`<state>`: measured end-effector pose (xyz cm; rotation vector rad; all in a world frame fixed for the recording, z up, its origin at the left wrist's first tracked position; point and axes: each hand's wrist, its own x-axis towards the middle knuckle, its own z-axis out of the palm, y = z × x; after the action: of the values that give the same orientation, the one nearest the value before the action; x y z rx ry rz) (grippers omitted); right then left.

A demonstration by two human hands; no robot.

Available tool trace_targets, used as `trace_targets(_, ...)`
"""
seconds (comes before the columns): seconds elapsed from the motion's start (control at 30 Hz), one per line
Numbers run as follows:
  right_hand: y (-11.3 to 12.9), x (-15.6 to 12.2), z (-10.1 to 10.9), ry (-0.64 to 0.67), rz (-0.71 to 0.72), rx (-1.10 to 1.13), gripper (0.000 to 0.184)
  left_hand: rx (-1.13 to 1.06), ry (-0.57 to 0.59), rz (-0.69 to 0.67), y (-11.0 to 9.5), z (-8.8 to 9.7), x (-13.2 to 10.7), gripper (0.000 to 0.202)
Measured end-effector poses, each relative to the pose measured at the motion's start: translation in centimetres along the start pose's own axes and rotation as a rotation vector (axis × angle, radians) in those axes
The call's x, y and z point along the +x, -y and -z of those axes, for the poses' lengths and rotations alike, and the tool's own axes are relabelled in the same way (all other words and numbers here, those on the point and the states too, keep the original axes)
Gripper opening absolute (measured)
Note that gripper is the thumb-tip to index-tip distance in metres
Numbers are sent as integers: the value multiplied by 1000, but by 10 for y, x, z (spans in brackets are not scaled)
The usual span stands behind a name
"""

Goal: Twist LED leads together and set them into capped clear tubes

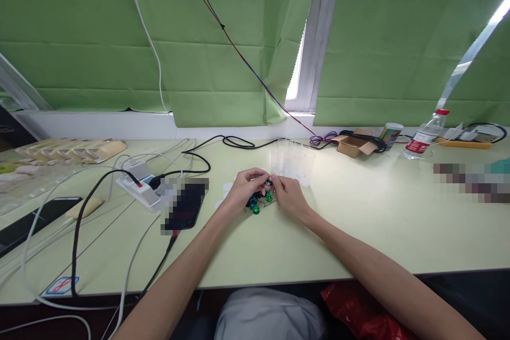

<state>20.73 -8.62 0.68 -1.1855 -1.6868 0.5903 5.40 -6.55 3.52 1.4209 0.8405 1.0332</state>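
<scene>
My left hand (247, 185) and my right hand (290, 194) meet over the middle of the table, fingers pinched together. Between their fingertips is a small dark and silvery piece (268, 183), too small to name. Just below it, small shiny green round pieces (256, 210) lie near the fingers, with blue and black bits (252, 203) partly covered by my left hand. Thin wire-like pins stick out among them. Behind the hands stand clear plastic containers (292, 156). Whitish translucent round pieces (228, 189) lie left of my left hand.
To the left are a phone (195, 204) on a cable, a white power strip (139, 188), another phone (35, 218) and looping cables. Along the back stand an open cardboard box (353, 146), a canister (389, 137) and a water bottle (424, 138). Another person's blurred arm shows at right.
</scene>
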Motion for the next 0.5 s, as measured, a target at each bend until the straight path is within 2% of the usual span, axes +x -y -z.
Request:
trace_targets(0.17,0,1,0,-72,-32,17,42,-5,-69,8,6,2,4,29)
trace_targets(0.3,-1,0,-1,-29,-15,70,25,-14,-166,21,8,3,5,30)
trace_targets(0.5,-5,-2,-4,11,32,87,19,-38,-172,32,7,3,4,28)
